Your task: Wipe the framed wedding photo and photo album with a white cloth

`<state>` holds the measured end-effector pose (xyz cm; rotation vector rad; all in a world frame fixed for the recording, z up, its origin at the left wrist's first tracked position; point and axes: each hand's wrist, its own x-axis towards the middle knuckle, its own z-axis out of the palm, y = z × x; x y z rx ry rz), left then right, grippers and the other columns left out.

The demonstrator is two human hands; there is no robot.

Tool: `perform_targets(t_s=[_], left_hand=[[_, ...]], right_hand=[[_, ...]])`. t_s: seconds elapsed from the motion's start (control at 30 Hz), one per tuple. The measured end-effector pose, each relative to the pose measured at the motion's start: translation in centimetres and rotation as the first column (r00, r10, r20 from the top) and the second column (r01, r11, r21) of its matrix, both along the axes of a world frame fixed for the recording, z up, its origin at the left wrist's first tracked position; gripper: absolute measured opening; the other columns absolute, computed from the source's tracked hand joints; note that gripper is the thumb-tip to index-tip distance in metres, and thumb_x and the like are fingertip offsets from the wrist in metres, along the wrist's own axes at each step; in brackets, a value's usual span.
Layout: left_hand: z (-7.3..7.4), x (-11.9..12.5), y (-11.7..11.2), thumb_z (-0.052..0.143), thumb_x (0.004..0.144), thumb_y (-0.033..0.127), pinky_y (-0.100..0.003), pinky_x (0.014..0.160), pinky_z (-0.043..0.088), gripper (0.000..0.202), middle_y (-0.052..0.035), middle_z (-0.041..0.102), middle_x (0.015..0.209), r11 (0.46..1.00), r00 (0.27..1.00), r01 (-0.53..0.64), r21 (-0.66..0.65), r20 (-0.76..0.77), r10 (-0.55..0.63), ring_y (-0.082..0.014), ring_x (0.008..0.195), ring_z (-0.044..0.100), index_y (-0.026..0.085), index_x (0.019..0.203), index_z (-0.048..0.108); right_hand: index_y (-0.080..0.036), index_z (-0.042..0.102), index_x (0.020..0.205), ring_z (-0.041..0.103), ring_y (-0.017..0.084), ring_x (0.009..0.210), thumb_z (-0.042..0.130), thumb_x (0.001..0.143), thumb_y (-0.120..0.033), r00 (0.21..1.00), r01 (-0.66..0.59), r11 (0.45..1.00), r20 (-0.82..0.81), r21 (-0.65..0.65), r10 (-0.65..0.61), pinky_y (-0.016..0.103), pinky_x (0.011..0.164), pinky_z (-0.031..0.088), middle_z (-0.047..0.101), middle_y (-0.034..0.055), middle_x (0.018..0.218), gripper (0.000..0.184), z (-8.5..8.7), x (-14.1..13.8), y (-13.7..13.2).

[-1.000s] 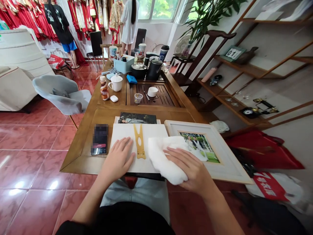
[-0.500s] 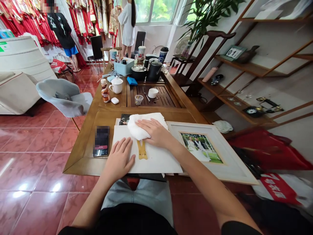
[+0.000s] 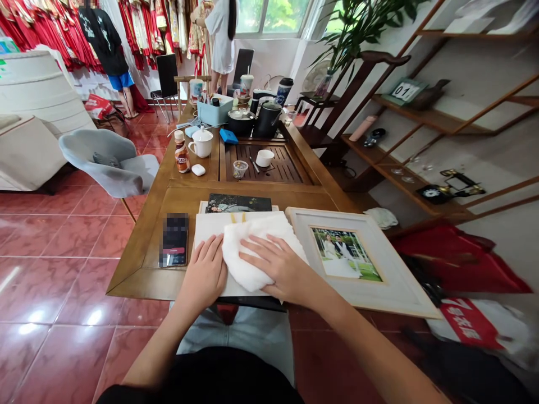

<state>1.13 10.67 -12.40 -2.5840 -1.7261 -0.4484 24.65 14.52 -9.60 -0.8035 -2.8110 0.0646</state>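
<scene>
A folded white cloth (image 3: 241, 255) lies on a flat white board (image 3: 207, 224) at the table's near edge. My right hand (image 3: 281, 264) presses down on the cloth, fingers spread and slightly bent over it. Flat on the board's left part rests my left hand (image 3: 207, 274), open, its thumb side beside the cloth's edge. Two ends of a gold-coloured piece (image 3: 238, 217) show above the cloth; the rest of it is covered. Behind the board a dark photo print (image 3: 259, 203) sticks out. A white-framed wedding photo (image 3: 347, 252) lies to the right.
A phone (image 3: 174, 240) lies left of the board. Farther back stand a bottle (image 3: 182, 152), a lidded white cup (image 3: 202, 143), a small clear tub (image 3: 240, 169) and a white bowl (image 3: 265, 158) on a slatted tea tray (image 3: 290, 168). Two people stand by the clothes racks.
My right hand has drawn the cloth towards me across the board, baring the dark print behind and covering most of the gold piece. My left hand stays nearly in place.
</scene>
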Motion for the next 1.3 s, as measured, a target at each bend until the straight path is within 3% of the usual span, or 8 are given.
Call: perform_targets(t_s=[0.23,0.37,0.5,0.63,0.73,0.83,1.03,1.3], left_hand=[[-0.2,0.2,0.0,0.031,0.104,0.021,-0.047,0.121,0.036,0.05,-0.0131,0.049,0.157,1.0,1.0,-0.005,0.02,-0.009,0.006,-0.0278,0.147,0.044,0.009,0.151,0.046],[-0.1,0.1,0.1,0.03,0.105,0.022,-0.048,0.122,0.035,0.05,-0.0135,0.047,0.158,1.0,1.0,0.011,0.012,-0.007,-0.011,-0.0285,0.147,0.043,0.007,0.151,0.045],[-0.1,-0.1,0.1,0.029,0.106,0.023,-0.047,0.123,0.033,0.051,-0.0137,0.046,0.159,1.0,1.0,0.026,-0.007,0.012,-0.026,-0.0278,0.149,0.041,0.007,0.152,0.042],[-0.1,-0.2,0.1,0.032,0.106,0.024,-0.046,0.124,0.031,0.051,-0.0166,0.045,0.159,1.0,0.999,0.027,-0.006,0.043,-0.026,-0.0275,0.149,0.04,0.008,0.153,0.041],[0.0,-0.2,0.1,0.034,0.105,0.024,-0.047,0.124,0.031,0.049,-0.0177,0.048,0.157,0.999,0.998,0.039,-0.004,0.044,-0.039,-0.0279,0.149,0.041,0.008,0.15,0.044],[0.2,-0.2,0.1,0.033,0.105,0.023,-0.048,0.123,0.034,0.048,-0.0167,0.049,0.156,0.999,0.999,0.038,-0.005,0.036,-0.038,-0.0286,0.148,0.042,0.009,0.15,0.045],[0.3,0.0,0.1,0.033,0.104,0.022,-0.05,0.121,0.036,0.049,-0.0178,0.05,0.155,1.0,0.999,0.029,-0.006,0.027,-0.029,-0.0306,0.147,0.044,0.005,0.148,0.046],[0.1,0.1,0.2,0.032,0.104,0.022,-0.049,0.122,0.035,0.049,-0.0187,0.049,0.156,1.0,0.999,-0.001,-0.019,0.039,0.002,-0.0297,0.146,0.044,0.004,0.148,0.045]], right_hand=[[-0.017,0.053,0.144,0.042,0.037,0.143,0.059,0.081,-0.023,0.998,-0.053,0.998,0.023,0.036,0.053,0.06,0.113,0.029,0.051,0.016,0.154,0.064,0.2,1.1,-5.5],[-0.015,0.054,0.142,0.049,0.035,0.138,0.055,0.08,-0.02,0.995,-0.097,0.994,0.0,0.048,0.097,0.057,0.111,0.035,0.056,0.0156,0.15,0.062,1.1,2.3,-6.5],[-0.014,0.046,0.149,0.057,0.031,0.13,0.051,0.088,-0.022,0.99,-0.036,0.996,-0.136,0.078,0.046,0.051,0.106,0.044,0.06,0.0183,0.144,0.062,1.9,3.5,-4.0],[-0.019,0.044,0.152,0.057,0.031,0.131,0.05,0.097,-0.03,0.966,0.06,0.996,-0.256,0.063,-0.042,0.05,0.106,0.048,0.06,0.0162,0.145,0.057,1.8,3.0,1.2],[-0.015,0.05,0.146,0.056,0.033,0.133,0.054,0.096,-0.034,0.971,0.099,0.994,-0.224,0.044,-0.087,0.053,0.107,0.046,0.058,0.0181,0.146,0.054,0.9,1.2,5.0],[-0.016,0.051,0.146,0.051,0.034,0.138,0.055,0.093,-0.029,0.985,0.122,0.993,-0.125,-0.001,-0.121,0.059,0.113,0.038,0.054,0.0163,0.151,0.055,-0.2,-0.6,7.2],[-0.019,0.054,0.143,0.046,0.034,0.142,0.057,0.092,-0.031,0.991,0.074,0.997,-0.106,-0.027,-0.076,0.061,0.115,0.031,0.051,0.0149,0.154,0.053,-1.0,-0.8,6.8],[-0.02,0.055,0.142,0.044,0.035,0.143,0.058,0.091,-0.033,0.995,-0.04,0.999,-0.094,0.02,0.042,0.062,0.113,0.029,0.052,0.0154,0.153,0.053,-1.1,0.8,2.0]])
